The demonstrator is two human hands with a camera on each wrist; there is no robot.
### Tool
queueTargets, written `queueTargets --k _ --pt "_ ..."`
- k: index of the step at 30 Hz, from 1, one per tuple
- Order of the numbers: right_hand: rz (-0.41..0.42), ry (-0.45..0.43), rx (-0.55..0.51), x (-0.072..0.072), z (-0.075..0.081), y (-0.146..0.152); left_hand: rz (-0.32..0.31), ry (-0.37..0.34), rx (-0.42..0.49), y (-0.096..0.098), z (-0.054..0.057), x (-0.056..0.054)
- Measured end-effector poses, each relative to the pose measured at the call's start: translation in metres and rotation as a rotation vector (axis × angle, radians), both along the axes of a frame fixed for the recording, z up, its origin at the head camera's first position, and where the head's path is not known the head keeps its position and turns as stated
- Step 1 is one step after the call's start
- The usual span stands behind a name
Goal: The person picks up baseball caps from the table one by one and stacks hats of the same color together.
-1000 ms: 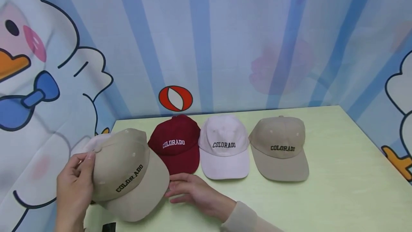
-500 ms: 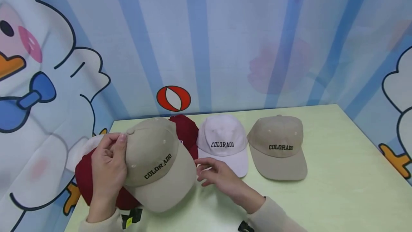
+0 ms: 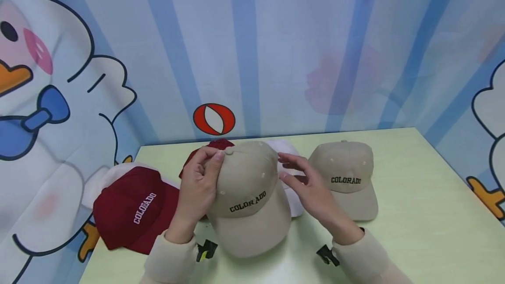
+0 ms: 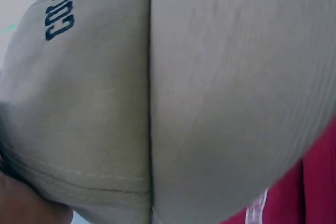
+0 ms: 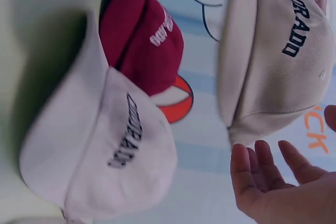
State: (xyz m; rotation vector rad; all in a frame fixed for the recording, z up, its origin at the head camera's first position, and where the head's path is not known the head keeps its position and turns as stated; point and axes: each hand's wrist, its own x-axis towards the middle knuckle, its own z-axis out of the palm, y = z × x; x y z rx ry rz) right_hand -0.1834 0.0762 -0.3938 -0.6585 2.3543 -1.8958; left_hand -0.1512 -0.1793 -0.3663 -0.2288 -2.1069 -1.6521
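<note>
A beige baseball cap (image 3: 246, 187) lettered COLORADO hangs above the table, brim toward me and slightly tilted. My left hand (image 3: 197, 189) pinches its crown on the left side near the top button; in the left wrist view, the cap's brim and front fill the picture. At the cap's right edge, my right hand (image 3: 313, 189) has loosely bent fingers, with the fingertips (image 5: 239, 153) just under that edge in the right wrist view. Behind the held cap, a dark red cap (image 3: 217, 143) and a white cap (image 5: 121, 145) are partly hidden in the head view.
Another beige cap (image 3: 343, 165) sits on the right of the back row. To the left, a dark red cap (image 3: 130, 209) overlaps a white one (image 3: 114, 174). The pale table (image 3: 426, 214) meets a cartoon duck backdrop (image 3: 276, 56) at its far edge.
My left hand has carried the beige cap rightward from the left pile, uncovering the red cap there. My right hand has moved right and up alongside it.
</note>
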Motion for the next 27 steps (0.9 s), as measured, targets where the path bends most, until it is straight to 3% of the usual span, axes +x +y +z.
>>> queueTargets --k 6,13,18,22,27 --pt "0.025 0.013 -0.019 -0.006 0.009 0.016 -0.165 -0.001 -0.034 0.033 -0.005 -0.015" --pt "-0.059 0.057 0.086 -0.010 0.015 0.035 -0.313 -0.090 -0.017 0.071 -0.010 -0.027" --pt "-0.130 0.089 0.074 -0.009 0.015 0.055 -0.393 -0.124 -0.003 0.096 -0.014 -0.036" --pt "-0.144 0.083 -0.001 -0.010 0.014 0.076 -0.431 -0.133 0.016 0.114 -0.021 -0.044" --pt "-0.151 0.071 -0.077 -0.012 0.010 0.103 -0.408 -0.161 0.016 0.134 -0.031 -0.055"
